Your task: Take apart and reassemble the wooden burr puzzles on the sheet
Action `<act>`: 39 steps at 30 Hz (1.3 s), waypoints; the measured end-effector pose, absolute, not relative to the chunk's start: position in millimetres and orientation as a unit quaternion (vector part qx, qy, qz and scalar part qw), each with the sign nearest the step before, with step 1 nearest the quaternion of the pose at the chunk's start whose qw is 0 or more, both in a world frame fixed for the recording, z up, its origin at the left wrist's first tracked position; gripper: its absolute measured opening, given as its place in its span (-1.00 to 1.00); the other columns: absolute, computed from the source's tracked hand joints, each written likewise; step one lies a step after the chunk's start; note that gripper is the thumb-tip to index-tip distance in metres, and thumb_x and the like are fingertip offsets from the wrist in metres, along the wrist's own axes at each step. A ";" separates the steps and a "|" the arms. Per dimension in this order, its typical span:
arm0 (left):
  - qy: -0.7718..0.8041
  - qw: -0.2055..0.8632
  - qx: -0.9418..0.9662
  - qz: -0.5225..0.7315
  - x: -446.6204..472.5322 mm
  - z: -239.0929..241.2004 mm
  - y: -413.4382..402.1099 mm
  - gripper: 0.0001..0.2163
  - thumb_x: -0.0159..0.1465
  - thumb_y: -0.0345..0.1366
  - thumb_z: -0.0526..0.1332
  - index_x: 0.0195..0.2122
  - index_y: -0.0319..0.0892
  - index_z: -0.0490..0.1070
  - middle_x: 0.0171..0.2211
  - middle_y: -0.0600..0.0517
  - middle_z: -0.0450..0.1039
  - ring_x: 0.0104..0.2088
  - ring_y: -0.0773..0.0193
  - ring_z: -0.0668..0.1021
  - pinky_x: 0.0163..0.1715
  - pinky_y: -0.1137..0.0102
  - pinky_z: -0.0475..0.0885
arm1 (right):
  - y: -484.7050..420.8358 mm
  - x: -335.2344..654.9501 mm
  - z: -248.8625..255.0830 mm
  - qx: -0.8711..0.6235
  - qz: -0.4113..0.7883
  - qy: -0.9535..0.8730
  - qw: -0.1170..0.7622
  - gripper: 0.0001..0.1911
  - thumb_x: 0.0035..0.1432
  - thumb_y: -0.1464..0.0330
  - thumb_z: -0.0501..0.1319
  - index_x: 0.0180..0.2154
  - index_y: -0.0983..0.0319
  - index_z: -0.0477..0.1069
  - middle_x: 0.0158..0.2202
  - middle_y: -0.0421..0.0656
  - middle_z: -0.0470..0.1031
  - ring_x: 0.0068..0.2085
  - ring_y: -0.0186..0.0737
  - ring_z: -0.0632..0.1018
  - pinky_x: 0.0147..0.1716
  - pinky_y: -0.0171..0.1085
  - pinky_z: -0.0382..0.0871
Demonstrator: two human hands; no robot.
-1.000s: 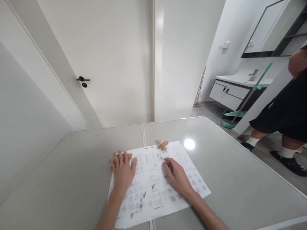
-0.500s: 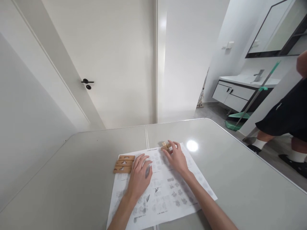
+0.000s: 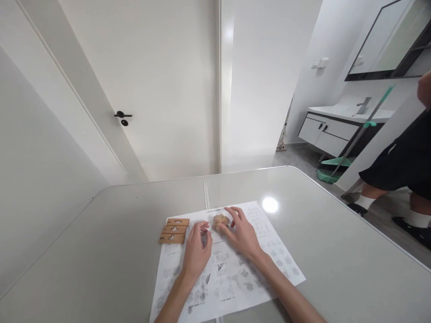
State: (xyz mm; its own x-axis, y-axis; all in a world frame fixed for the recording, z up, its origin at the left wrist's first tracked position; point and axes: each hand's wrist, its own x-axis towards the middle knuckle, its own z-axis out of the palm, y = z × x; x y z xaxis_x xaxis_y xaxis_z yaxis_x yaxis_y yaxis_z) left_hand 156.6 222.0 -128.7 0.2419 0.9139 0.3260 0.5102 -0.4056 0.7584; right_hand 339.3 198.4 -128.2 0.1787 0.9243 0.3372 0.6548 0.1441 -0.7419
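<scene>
My right hand [image 3: 243,233] grips a small light-wood puzzle block [image 3: 220,220] by its right side, between thumb and fingers, over the upper part of a printed sheet [image 3: 232,309]. The block is blurred, so its exact shape is hard to make out. To its left, my left hand [image 3: 197,251] is half curled over the sheet, thumb and fingertips apart, with nothing seen between them. Three flat wooden pieces [image 3: 173,238] with cut-outs and dark markings lie side by side at the sheet's upper left, just left of my left hand.
The sheet lies across the seam of a grey table [image 3: 101,251]. Behind stands a white door [image 3: 175,89] with a black handle. At right are a washbasin cabinet [image 3: 326,128], a green broom and dustpan [image 3: 328,176], and a person in black shorts [image 3: 400,157].
My right hand has brought the wooden puzzle block from the sheet's top edge toward me and to the left. My left hand has shifted slightly and curled its fingers more.
</scene>
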 end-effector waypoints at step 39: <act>0.391 0.496 0.674 0.383 164.6 -103.9 206.2 -0.47 0.24 -0.16 0.40 0.22 0.00 0.35 0.24 -0.10 0.41 0.28 -0.05 0.41 0.28 0.11 0.30 | 167.5 336.4 -121.4 -0.520 0.339 -0.600 0.505 -0.87 0.29 0.28 0.21 -0.27 0.19 0.46 -0.36 -0.15 0.55 -0.37 -0.19 0.49 -0.45 -0.31 0.28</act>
State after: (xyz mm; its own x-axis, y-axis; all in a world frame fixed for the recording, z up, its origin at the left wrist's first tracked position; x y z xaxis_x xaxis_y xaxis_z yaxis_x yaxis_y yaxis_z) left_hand 164.6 206.2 -103.9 0.4004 0.9073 0.1285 0.1459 -0.2016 0.9685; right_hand 336.4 167.5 -121.4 0.0509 0.9663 0.2524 0.2820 0.2285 -0.9318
